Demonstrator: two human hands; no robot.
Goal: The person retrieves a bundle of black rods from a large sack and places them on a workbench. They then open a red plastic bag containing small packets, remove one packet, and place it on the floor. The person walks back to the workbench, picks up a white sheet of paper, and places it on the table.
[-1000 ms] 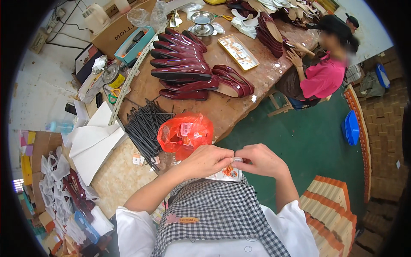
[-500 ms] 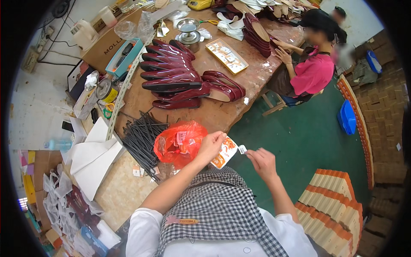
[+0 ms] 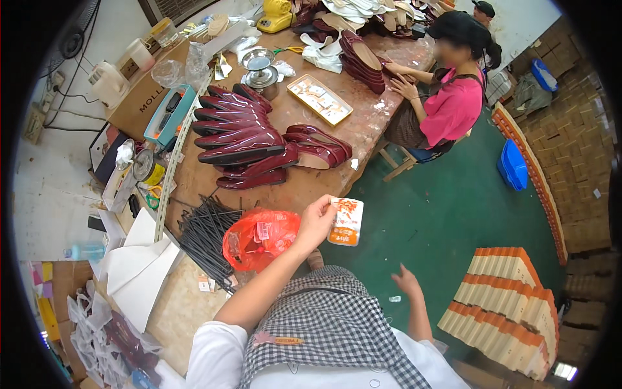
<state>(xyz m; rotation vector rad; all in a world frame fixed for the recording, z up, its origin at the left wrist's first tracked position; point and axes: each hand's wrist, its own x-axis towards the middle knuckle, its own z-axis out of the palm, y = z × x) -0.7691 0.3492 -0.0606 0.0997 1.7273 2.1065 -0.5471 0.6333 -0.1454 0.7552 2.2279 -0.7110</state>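
My left hand (image 3: 317,223) pinches a small orange-and-white packet (image 3: 346,223) by its left edge, out past the table's edge. Lower down on the right is my right hand (image 3: 408,282), with fingers apart and nothing in them. A small white scrap (image 3: 394,299) shows just below that hand; whether it is in the air or on the floor I cannot tell. Left of my left wrist, a red plastic bag (image 3: 236,243) stands open on the table with packets inside. A heap of thin black rods (image 3: 206,223) lies beside the bag.
Glossy dark red shoes (image 3: 240,133) stand in a row on the table (image 3: 259,194), behind the bag. Farther back are a shallow tray (image 3: 321,98) and metal dishes. Across the table sits a person in pink (image 3: 450,107), hands at shoes. Stacked cream-and-orange boxes (image 3: 499,311) stand at right.
My right hand has let go of the white scrap and moved down, away from the packet. My left hand still holds the packet, now turned more upright. The whole view has shifted.
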